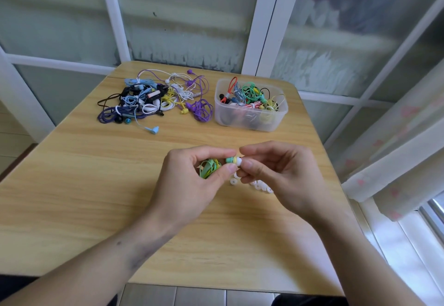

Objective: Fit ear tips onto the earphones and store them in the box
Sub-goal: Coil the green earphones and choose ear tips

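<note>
My left hand (192, 175) pinches a green and yellow earbud (231, 160) between thumb and forefinger, with its coiled green-yellow cable (209, 168) bunched in the palm. My right hand (276, 171) pinches a white ear tip (239, 160) against the earbud's nozzle. Several loose white ear tips (258, 185) lie on the table under my right hand, partly hidden by it. A translucent plastic box (249, 118) at the back right holds several coiled earphones. A tangled pile of earphones (156, 99) lies at the back left.
The wooden table (96, 185) stands against a frosted glass partition with white frames. A pale curtain (396, 142) hangs at the right, close to the table's right edge. The near table edge runs just below my forearms.
</note>
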### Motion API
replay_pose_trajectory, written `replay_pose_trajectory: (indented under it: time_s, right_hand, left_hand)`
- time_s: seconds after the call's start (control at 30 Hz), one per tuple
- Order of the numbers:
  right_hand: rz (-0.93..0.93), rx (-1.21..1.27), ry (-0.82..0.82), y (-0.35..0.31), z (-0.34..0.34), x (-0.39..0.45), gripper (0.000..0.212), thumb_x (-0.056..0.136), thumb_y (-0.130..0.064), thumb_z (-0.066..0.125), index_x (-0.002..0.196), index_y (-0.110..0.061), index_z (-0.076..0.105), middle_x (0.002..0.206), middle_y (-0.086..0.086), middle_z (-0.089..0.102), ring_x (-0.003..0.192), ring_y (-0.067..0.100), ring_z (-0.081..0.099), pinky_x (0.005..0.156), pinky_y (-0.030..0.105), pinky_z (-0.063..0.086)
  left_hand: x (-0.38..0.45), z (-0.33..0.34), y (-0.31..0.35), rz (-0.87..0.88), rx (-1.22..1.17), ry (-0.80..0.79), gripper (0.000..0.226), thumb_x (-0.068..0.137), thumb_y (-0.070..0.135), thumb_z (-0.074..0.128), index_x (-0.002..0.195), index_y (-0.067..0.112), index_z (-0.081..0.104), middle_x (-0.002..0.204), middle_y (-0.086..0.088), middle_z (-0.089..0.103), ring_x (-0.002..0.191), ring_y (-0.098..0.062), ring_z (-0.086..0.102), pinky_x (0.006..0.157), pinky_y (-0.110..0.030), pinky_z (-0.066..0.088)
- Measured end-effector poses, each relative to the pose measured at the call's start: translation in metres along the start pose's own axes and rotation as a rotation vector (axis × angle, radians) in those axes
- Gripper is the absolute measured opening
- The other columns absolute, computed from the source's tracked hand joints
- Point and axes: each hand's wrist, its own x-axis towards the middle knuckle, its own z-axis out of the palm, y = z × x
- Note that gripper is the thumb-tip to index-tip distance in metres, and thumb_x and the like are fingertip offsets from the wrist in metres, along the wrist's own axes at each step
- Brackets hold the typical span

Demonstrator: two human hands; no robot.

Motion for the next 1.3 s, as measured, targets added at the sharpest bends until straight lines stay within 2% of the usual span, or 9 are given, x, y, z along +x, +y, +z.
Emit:
replay_pose_trajectory:
  time_s: [0.1, 0.27, 0.47, 0.63, 0.73, 0.9, 1.03, 1.17, 1.3]
  right_hand:
    - [-0.027, -0.062, -0.036, 0.002, -0.003, 0.001, 0.012, 0.081, -0.015, 0.074, 0.089, -0.006, 0.075, 0.077, 0.015, 0.074, 0.067, 0.025, 0.073, 0.064, 0.042, 0.059]
    - [-0.044, -0.094, -0.041, 0.001, -0.002, -0.001, 0.004, 0.085, -0.005, 0.074, 0.089, -0.006, 0.075, 0.079, 0.008, 0.076, 0.066, 0.021, 0.072, 0.060, 0.019, 0.052]
    - [-0.047, -0.080, 0.043, 0.002, -0.006, 0.003, 0.002, 0.086, -0.005, 0.074, 0.087, -0.006, 0.075, 0.080, 0.008, 0.076, 0.069, 0.028, 0.072, 0.064, 0.031, 0.059]
    - [-0.042, -0.022, 0.096, -0.002, -0.011, 0.008, 0.007, 0.090, -0.009, 0.068, 0.092, -0.009, 0.075, 0.077, 0.002, 0.074, 0.069, 0.016, 0.068, 0.058, 0.021, 0.053]
    - [-0.030, 0.018, 0.202, 0.000, -0.016, 0.014, 0.015, 0.093, -0.016, 0.065, 0.106, -0.011, 0.072, 0.087, 0.005, 0.072, 0.074, 0.015, 0.069, 0.057, 0.025, 0.054]
    - [0.030, -0.056, 0.375, 0.008, -0.029, 0.023, 0.010, 0.094, -0.011, 0.065, 0.098, -0.016, 0.073, 0.074, 0.002, 0.071, 0.061, 0.011, 0.066, 0.049, 0.020, 0.049]
    - [0.019, -0.053, 0.406, 0.009, -0.035, 0.029, 0.012, 0.093, -0.008, 0.064, 0.095, -0.016, 0.073, 0.074, 0.001, 0.071, 0.065, 0.013, 0.067, 0.059, 0.026, 0.056]
    - [0.014, -0.060, 0.416, 0.009, -0.034, 0.032, 0.012, 0.093, -0.007, 0.064, 0.094, -0.015, 0.072, 0.077, 0.005, 0.071, 0.060, 0.010, 0.065, 0.054, 0.019, 0.051]
    - [0.024, -0.079, 0.407, 0.011, -0.036, 0.032, 0.011, 0.093, -0.009, 0.065, 0.094, -0.017, 0.072, 0.075, 0.006, 0.072, 0.059, 0.010, 0.064, 0.054, 0.018, 0.050]
  left_hand:
    - [0.000, 0.001, -0.002, 0.000, 0.000, -0.036, 0.020, 0.079, 0.015, 0.078, 0.096, 0.024, 0.077, 0.068, 0.023, 0.068, 0.057, 0.010, 0.057, 0.057, -0.006, 0.041]
    - [0.000, 0.002, -0.004, -0.005, 0.010, -0.036, 0.022, 0.080, 0.014, 0.077, 0.098, 0.025, 0.077, 0.075, 0.021, 0.072, 0.059, 0.010, 0.058, 0.059, -0.006, 0.042]
    - [0.002, 0.010, -0.006, 0.023, -0.002, -0.125, 0.033, 0.081, 0.014, 0.077, 0.113, 0.022, 0.072, 0.098, 0.015, 0.074, 0.093, 0.000, 0.067, 0.082, -0.017, 0.051]
    - [0.024, 0.022, 0.002, -0.070, -0.186, -0.125, 0.022, 0.089, 0.008, 0.066, 0.109, 0.017, 0.071, 0.088, -0.005, 0.073, 0.066, -0.013, 0.066, 0.050, -0.023, 0.050]
    - [0.048, 0.030, 0.005, -0.202, -0.281, -0.054, 0.014, 0.089, 0.008, 0.066, 0.100, 0.013, 0.072, 0.080, -0.009, 0.071, 0.062, -0.016, 0.060, 0.048, -0.027, 0.047]
    - [0.096, 0.036, 0.019, -0.429, -0.491, -0.002, 0.006, 0.085, 0.010, 0.069, 0.083, 0.004, 0.067, 0.068, -0.006, 0.060, 0.055, -0.016, 0.051, 0.045, -0.026, 0.041]
    - [0.139, 0.051, 0.030, -0.387, -0.463, 0.061, 0.012, 0.087, 0.004, 0.061, 0.075, 0.005, 0.060, 0.064, -0.008, 0.055, 0.053, -0.019, 0.052, 0.050, -0.029, 0.045]
    - [0.181, 0.082, 0.039, -0.231, -0.396, 0.189, 0.017, 0.095, 0.007, 0.046, 0.097, 0.013, 0.061, 0.081, 0.001, 0.057, 0.051, -0.018, 0.052, 0.060, -0.031, 0.046]
    - [0.209, 0.115, 0.032, -0.136, -0.235, 0.244, 0.016, 0.097, 0.018, 0.041, 0.085, 0.023, 0.050, 0.093, -0.011, 0.065, 0.082, -0.029, 0.062, 0.071, -0.034, 0.046]
